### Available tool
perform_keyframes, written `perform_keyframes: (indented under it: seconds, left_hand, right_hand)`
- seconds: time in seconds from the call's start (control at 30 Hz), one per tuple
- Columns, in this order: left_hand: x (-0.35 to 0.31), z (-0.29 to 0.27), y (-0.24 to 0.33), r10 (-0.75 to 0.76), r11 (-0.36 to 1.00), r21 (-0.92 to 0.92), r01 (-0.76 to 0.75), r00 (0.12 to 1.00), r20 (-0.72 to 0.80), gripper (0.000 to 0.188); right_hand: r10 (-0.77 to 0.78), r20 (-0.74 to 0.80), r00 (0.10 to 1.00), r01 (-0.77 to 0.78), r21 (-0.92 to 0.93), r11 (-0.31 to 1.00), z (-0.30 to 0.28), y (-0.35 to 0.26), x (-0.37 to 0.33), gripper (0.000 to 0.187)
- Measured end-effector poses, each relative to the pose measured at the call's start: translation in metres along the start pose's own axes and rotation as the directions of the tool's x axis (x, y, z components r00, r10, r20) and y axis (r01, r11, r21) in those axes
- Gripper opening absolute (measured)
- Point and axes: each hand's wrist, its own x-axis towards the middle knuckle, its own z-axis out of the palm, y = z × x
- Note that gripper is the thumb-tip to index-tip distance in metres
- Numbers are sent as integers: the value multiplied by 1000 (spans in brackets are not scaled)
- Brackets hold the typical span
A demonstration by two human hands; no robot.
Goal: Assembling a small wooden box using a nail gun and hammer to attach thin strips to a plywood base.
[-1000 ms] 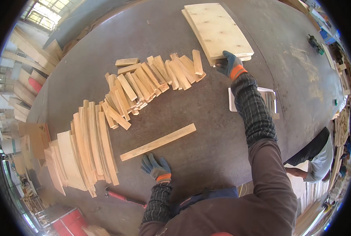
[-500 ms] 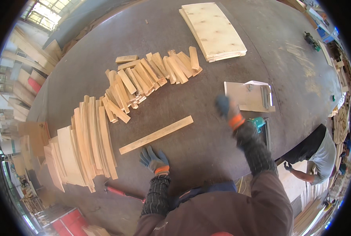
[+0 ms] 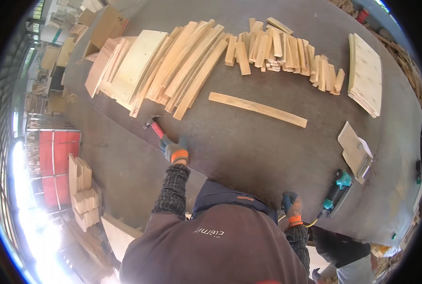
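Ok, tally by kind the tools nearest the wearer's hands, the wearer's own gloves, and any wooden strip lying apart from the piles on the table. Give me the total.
Red-handled claw hammer: 1
Teal-and-black nail gun: 1
Work gloves, orange-cuffed: 2 (left glove, right glove)
Lone wooden strip: 1
Total: 5

Blue-grey with orange cuffs is recorded on the gloved left hand (image 3: 175, 150) and right hand (image 3: 293, 208); pale checks are seen on the dark sleeves (image 3: 172, 189) behind them. Red is noted on the hammer (image 3: 157, 129) handle at the left hand, teal and black on the nail gun (image 3: 337, 190) right of the right hand. Pale tan is observed on the lone strip (image 3: 258, 110) beyond both.
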Motion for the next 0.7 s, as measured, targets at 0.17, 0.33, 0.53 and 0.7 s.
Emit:
perform_keyframes:
  seconds: [0.17,0.33,0.53,0.7]
  left_hand:
    - [38,-12,-22,-400,907,-30,420,880,257,48]
    - [93,16,-130,-363,537,-583,609,791,491,27]
    - [-30,-8,-33,-170,534,-784,316,949,267,20]
    - [-138,-38,79,505,542,-815,-205,854,121,22]
  right_hand:
    - [-502,48,863,470,-437,767,12,-38,24,19]
    - [-422,198,885,466,-359,808,50,-146,9,27]
    - [-455,288,843,506,-138,851,94,-177,-13,46]
    - [-538,327,777,557,39,829,119,-209,-6,49]
